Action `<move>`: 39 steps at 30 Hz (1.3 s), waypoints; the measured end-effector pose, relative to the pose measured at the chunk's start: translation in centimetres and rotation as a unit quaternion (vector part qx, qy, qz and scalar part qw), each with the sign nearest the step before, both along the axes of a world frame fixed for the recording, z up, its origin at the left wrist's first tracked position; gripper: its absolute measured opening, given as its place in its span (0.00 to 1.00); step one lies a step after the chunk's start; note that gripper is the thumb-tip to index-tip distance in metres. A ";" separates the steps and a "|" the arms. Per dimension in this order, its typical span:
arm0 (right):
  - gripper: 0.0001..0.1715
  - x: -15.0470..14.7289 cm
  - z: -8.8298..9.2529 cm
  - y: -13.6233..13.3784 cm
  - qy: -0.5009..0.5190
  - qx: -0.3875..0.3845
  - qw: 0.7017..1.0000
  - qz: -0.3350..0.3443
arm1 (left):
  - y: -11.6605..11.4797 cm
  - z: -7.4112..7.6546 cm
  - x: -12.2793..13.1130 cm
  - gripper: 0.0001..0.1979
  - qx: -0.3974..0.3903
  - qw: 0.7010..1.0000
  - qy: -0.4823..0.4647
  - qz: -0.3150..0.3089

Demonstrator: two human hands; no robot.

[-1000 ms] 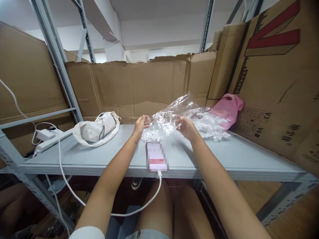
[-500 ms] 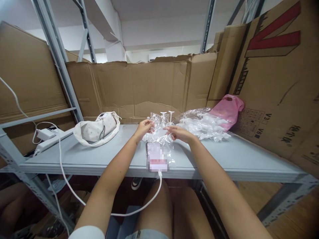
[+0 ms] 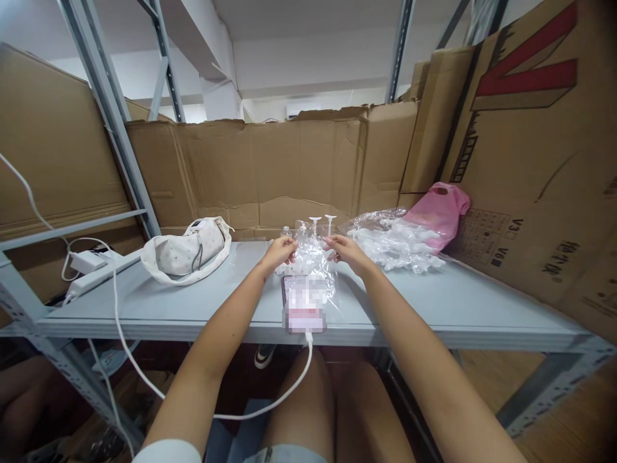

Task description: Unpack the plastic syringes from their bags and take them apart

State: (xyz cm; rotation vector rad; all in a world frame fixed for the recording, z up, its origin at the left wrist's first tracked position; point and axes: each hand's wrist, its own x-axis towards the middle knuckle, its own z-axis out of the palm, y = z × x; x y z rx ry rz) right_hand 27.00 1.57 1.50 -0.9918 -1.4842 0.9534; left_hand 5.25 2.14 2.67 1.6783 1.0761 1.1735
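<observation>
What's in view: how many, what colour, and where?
Table: one, grey, middle
Posts: several, grey, back
Cardboard: several, brown, back and sides
Power strip: one, white, far left
Pouch: one, white, left
Phone: one, pale screen, front centre
Phone cable: one, white, plugged into phone
Small pieces: uncountable, white, behind phone
Film: one, clear, centre
T-shaped tops: two, white, beyond film
Filled bag: one, clear and white, right
Sack: one, pink, far right
Legs: two, bare, below
Arms: two, bare, over table
Left grip: one, bare, film's left
Right grip: one, bare, film's right
</observation>
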 end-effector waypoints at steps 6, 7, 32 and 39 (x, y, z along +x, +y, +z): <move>0.15 -0.3 0.3 -0.3 -0.008 -0.019 0.998 -0.051 | 0.2 -0.7 0.2 0.08 0.001 0.994 0.109 -0.025; 0.14 -0.4 0.2 -0.4 -0.011 -0.021 0.999 -0.046 | 0.4 -0.8 0.2 0.09 0.008 0.995 0.099 -0.017; 0.18 -0.1 -0.2 0.4 -0.016 0.031 0.997 -0.067 | 0.2 -0.4 0.5 0.07 0.073 0.997 -0.035 0.016; 0.21 0.0 -0.1 0.7 0.041 0.079 0.992 -0.086 | 0.5 -0.1 0.3 0.08 0.118 0.989 -0.064 0.061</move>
